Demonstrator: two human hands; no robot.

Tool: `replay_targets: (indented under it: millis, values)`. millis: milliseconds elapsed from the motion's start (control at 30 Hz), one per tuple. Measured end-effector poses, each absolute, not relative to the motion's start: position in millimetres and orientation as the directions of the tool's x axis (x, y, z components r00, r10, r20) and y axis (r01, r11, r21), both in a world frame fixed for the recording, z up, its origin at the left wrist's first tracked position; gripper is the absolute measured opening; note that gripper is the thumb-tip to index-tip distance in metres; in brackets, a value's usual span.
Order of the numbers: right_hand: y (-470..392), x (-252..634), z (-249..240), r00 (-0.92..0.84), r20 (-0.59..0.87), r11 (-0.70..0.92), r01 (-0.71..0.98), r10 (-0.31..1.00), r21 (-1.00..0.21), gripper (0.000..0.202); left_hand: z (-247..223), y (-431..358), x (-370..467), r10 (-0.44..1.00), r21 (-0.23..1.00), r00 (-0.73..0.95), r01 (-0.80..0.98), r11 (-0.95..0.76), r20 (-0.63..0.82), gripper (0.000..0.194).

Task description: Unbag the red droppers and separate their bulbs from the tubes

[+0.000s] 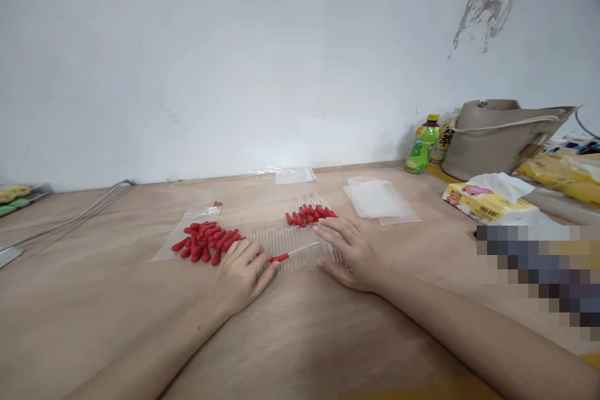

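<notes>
My left hand [244, 269] is closed round the red rubber bulb of a glass dropper [302, 249]. Its clear tube points right, over a row of loose glass tubes [269, 240] lying side by side on the table. By the dropper's tip, my right hand [349, 254] has its fingers apart and over the right end of the row; I see nothing gripped in it. A pile of red rubber bulbs [201, 240] lies left of my left hand, partly on a clear plastic bag [169, 244]. Beyond the row are several droppers with red bulbs [309, 214].
Flat clear bags [377, 200] lie behind my right hand, with more bags [294, 176] near the wall. To the right stand a green bottle [423, 145], a grey-beige bag [487, 144] and a yellow tissue box [487, 201]. A grey cable [79, 223] crosses the table's left side.
</notes>
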State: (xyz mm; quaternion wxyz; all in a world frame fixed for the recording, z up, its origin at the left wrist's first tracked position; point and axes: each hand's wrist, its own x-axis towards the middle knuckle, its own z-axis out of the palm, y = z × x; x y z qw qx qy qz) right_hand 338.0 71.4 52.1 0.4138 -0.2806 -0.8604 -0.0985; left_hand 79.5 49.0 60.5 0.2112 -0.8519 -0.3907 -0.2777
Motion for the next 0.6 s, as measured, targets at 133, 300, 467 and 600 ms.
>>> replay_targets:
  millis: [133,300,467,600]
  values:
    - [70,331,50,-0.563,0.742,0.840,0.543,0.364,0.000,0.033,59,49,88,0.482,-0.160,0.555,0.751,-0.640,0.678,0.013]
    - [71,322,46,-0.581,0.721,0.839,0.543,0.378,-0.002,0.019,58,47,91,0.425,-0.184,0.578,0.716,-0.673,0.697,0.006]
    - [72,317,47,-0.585,0.723,0.857,0.515,0.367,-0.018,0.012,58,46,95,0.463,-0.076,0.517,0.722,-0.688,0.720,0.026]
    - [66,314,51,-0.603,0.715,0.874,0.486,0.355,-0.024,0.013,58,48,101,0.417,-0.078,0.620,0.612,-0.787,0.665,0.027]
